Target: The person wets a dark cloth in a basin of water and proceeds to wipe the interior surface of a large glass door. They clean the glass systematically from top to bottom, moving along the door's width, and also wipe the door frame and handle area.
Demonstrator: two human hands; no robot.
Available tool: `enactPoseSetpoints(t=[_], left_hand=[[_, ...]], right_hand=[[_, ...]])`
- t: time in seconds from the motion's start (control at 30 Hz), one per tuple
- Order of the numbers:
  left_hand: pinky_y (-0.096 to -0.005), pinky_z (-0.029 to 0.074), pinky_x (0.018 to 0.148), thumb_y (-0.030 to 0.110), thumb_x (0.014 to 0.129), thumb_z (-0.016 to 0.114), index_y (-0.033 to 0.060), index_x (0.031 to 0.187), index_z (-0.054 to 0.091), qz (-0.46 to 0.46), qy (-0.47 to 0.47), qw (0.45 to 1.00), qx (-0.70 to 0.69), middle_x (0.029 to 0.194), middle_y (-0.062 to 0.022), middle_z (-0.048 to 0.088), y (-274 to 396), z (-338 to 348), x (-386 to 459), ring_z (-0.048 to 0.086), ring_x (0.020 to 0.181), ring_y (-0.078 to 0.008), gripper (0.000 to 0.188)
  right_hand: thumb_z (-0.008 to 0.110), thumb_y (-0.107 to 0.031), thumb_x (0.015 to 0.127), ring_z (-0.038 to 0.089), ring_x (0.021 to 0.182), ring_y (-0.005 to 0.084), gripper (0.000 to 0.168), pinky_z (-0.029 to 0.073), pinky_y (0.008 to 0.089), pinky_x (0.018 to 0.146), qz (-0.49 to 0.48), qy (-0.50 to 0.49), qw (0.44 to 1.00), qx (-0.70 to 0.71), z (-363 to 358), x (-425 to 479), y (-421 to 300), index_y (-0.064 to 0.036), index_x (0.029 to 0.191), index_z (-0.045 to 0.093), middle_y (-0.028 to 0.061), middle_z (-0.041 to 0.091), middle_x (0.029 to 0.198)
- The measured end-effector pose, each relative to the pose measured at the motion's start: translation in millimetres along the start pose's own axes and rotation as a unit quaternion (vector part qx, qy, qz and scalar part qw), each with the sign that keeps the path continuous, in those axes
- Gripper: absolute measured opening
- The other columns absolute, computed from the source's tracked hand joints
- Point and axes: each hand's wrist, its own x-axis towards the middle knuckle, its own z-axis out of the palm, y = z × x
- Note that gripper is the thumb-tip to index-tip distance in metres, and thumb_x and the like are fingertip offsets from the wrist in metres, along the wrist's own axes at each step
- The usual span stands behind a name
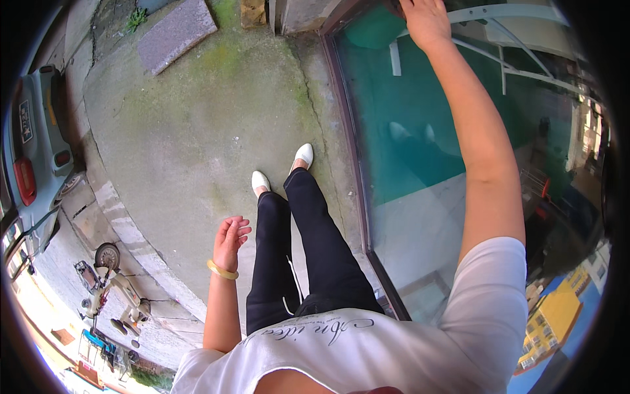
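Observation:
My right hand (427, 22) reaches up in front of a large glass pane (418, 162), its fingertips cut off by the top of the picture. A dark, blurred shape shows beside those fingers; whether the hand grips or touches it cannot be made out. Low on my left side hangs my left hand (233, 241), holding nothing, its fingers loosely bent and apart, with a yellowish bangle (222, 270) at the wrist. The glass sits in a dark reddish-brown frame (355, 162) and shows reflections, with a green area and white bars visible.
Concrete paving (197, 138) lies under my white shoes (303, 154). A stone slab (177, 34) rests on it towards the top left. A parked car (42, 133) and a scooter (120, 293) stand at the left. A wall's corner (305, 15) adjoins the window frame.

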Motion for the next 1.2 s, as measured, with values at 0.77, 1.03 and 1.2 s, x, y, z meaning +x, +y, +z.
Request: enactPoseSetpoints(t=[0.77,1.03,1.2], left_hand=[[-0.0217,0.041,0.071,0.023,0.091,0.044,0.0066,0.106,0.051,0.047,-0.073,0.990,0.108,0.098,-0.0042,0.059,-128,-31,-59,0.056,0.084,-0.0106,0.023],[-0.0211,0.041,0.068,0.023,0.090,0.046,0.0072,0.103,0.052,-0.001,-0.033,0.996,0.087,0.096,-0.0041,0.059,-234,-112,-137,0.056,0.081,-0.0104,0.021],[-0.0218,0.041,0.068,0.021,0.092,0.043,0.0062,0.104,0.050,-0.022,-0.053,0.994,0.097,0.097,-0.0056,0.059,-280,-104,-147,0.056,0.082,-0.0116,0.021]], right_hand=[[0.049,-0.018,0.078,0.040,0.105,0.0161,0.016,0.030,0.0304,0.085,-0.119,-0.323,0.935,0.084,69,-521,-143,-0.015,0.088,0.061,0.0008,0.050,0.100],[0.052,-0.019,0.077,0.039,0.108,0.0147,0.019,0.028,0.0328,0.088,-0.166,-0.521,0.836,0.047,-10,-772,-143,-0.018,0.093,0.062,-0.0003,0.049,0.105],[0.048,-0.011,0.077,0.039,0.115,0.0210,0.032,0.031,0.0335,0.089,-0.080,-0.204,0.976,0.014,45,-560,-134,-0.007,0.109,0.052,0.0083,0.050,0.117]])
